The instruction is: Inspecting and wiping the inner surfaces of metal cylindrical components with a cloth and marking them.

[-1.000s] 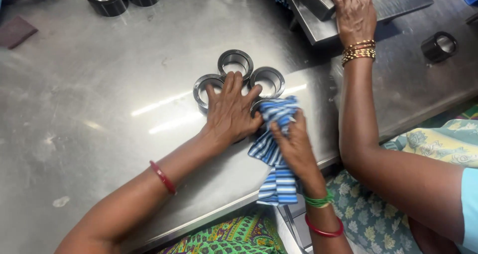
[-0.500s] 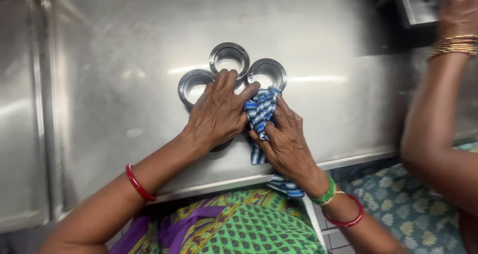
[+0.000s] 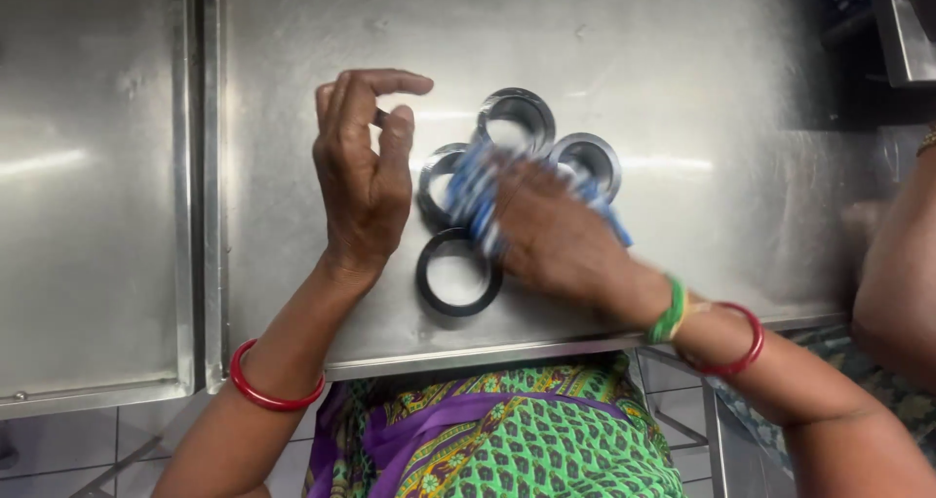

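Head view, the only one I have. Steel table (image 3: 682, 88), four metal rings bunched near its front edge.

Right hand (image 3: 556, 235) is blurred, fingers closed round a blue striped cloth (image 3: 473, 196) and pressing it down on the cluster. The cloth covers part of the left ring (image 3: 434, 181); the top ring (image 3: 517, 118) and right ring (image 3: 590, 157) show just past the knuckles. I count this hand as touching the rings through the cloth.

Left hand (image 3: 363, 171) is lifted clear of the table, palm turned sideways, fingers curled loosely and holding nothing. It hangs just left of the cluster, apart from it.

The dark ring (image 3: 458, 272) lies flat and uncovered, hole facing up, below the cloth and to the lower right of the left hand's wrist. It sits between both hands, with the right one nearer.

Another person's arm (image 3: 897, 264) at the right edge, not touching anything here
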